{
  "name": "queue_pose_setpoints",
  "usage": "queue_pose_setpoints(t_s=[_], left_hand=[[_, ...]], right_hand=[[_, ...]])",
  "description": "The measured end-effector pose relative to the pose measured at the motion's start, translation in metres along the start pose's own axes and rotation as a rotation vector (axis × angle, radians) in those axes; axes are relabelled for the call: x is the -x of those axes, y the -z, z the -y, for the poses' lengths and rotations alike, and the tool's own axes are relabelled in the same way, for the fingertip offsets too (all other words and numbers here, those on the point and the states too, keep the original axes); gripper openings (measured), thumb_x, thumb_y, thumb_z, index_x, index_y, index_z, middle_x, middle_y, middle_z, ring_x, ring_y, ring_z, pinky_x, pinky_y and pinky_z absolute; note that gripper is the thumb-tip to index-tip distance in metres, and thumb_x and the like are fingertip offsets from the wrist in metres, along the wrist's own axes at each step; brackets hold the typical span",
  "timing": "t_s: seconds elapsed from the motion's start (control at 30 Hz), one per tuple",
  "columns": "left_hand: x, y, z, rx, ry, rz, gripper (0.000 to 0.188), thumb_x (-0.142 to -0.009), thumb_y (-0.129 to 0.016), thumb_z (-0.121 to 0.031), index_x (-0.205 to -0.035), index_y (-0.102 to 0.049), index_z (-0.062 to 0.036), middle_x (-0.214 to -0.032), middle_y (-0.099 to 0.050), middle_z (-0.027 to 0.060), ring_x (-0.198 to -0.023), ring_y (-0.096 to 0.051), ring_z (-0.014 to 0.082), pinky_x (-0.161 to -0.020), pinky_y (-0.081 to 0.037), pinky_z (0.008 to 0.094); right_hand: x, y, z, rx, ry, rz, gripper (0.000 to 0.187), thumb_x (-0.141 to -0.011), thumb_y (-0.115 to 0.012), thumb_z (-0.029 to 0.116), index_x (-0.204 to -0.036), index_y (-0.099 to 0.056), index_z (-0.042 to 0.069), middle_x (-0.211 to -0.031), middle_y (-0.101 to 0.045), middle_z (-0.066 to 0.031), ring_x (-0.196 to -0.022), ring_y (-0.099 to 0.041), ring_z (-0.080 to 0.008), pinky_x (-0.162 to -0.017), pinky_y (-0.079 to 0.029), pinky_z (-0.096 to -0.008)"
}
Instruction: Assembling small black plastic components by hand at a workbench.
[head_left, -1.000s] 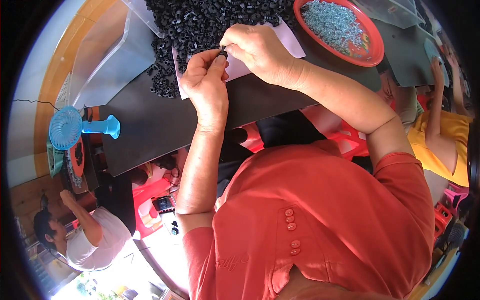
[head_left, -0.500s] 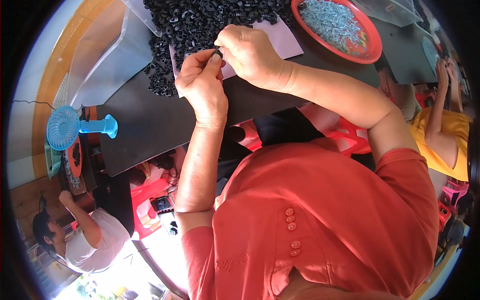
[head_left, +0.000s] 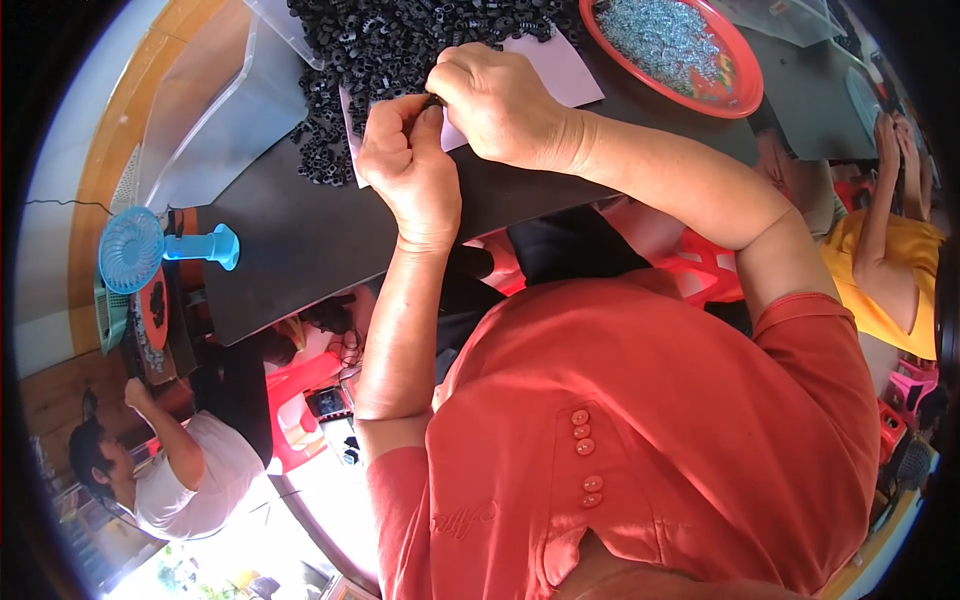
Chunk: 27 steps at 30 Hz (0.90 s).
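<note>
My left hand (head_left: 410,160) pinches a small black plastic part (head_left: 433,102) between thumb and forefinger, over the near edge of a pale pink sheet (head_left: 560,72). Against it, my right hand (head_left: 500,105) is closed with its fingertips pressed together. Whatever those right fingertips hold is hidden behind the fingers. Beyond both hands, a large heap of similar black plastic parts (head_left: 370,50) spreads over the sheet and the dark table (head_left: 300,255).
A red oval tray (head_left: 745,98) of small shiny clear-bluish pieces lies at the far right. Translucent bins (head_left: 215,110) stand at the left, near a blue desk fan (head_left: 130,250). One person in white (head_left: 195,480) sits left; another in yellow (head_left: 890,270) sits right.
Both hands stay together around the black part, with small finger movements. The left thumb and fingers have shifted slightly, and the view has tilted a little.
</note>
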<state>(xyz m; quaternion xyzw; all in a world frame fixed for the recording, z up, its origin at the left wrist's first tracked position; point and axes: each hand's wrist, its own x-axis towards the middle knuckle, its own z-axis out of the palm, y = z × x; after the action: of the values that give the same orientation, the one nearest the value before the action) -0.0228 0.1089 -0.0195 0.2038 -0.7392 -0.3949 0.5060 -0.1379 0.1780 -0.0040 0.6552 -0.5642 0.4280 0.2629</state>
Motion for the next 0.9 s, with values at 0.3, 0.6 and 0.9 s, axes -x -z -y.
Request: queue_pose_setpoints(t_s=[0.3,0.6,0.9], left_hand=[[-0.009,0.001,-0.010,0.430,0.410,0.014,0.006,-0.086,-0.062,0.001,-0.089,-0.065,0.0049,-0.068,-0.064,0.0060,-0.054,-0.052,0.0082,-0.050,-0.040,0.0204],[-0.013,0.005,-0.008,0.581,0.564,0.127,0.018,-0.092,-0.058,-0.008,-0.098,-0.061,0.0092,-0.078,-0.064,0.0108,-0.060,-0.060,0.0183,-0.054,-0.048,0.0284],[-0.007,0.011,-0.005,0.539,0.554,0.144,0.014,-0.090,-0.057,-0.004,-0.087,-0.062,0.0084,-0.070,-0.063,0.0122,-0.051,-0.053,0.0173,-0.047,-0.040,0.0262]], right_hand=[[0.000,0.001,-0.008,-0.291,-0.232,0.005,0.022,-0.077,-0.066,-0.001,-0.097,-0.058,0.004,-0.080,-0.059,-0.0086,-0.073,-0.062,-0.0268,-0.062,-0.050,-0.0342],[-0.005,0.006,-0.014,0.088,0.045,-0.011,0.032,-0.064,-0.071,0.004,-0.093,-0.060,0.005,-0.081,-0.055,-0.0050,-0.071,-0.059,-0.0235,-0.061,-0.050,-0.0340],[0.004,-0.001,-0.005,0.099,0.132,0.031,0.022,-0.063,-0.070,0.010,-0.076,-0.052,0.006,-0.080,-0.052,-0.0074,-0.071,-0.057,-0.0252,-0.060,-0.049,-0.0357]])
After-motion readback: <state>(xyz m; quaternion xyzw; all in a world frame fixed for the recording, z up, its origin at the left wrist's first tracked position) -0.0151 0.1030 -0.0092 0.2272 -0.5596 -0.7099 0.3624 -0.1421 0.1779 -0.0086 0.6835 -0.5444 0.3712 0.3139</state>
